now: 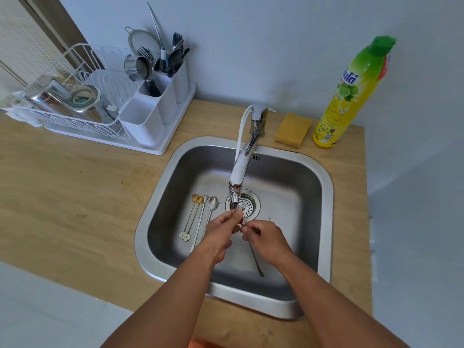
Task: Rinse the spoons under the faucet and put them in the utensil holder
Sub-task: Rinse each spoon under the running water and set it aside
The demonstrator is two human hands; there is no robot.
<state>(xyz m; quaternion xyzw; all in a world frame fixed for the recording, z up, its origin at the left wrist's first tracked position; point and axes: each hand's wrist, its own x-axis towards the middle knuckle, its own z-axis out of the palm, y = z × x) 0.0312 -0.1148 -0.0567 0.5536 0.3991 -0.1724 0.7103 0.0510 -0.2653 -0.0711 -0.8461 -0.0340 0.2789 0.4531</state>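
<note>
- Head view: my right hand (267, 238) pinches a long-handled spoon (254, 257) under the faucet (238, 172), bowl toward the spout, handle running back toward me.
- My left hand (221, 232) pinches its bowl end.
- Four spoons (200, 217) lie side by side on the sink (326, 187) floor, bowls away from me.
- The utensil holder (155, 104) stands on the counter, three compartments.

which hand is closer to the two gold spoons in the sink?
Left. The left hand is just right of the gold spoons; the right hand is farther right, past the faucet stream.
</note>
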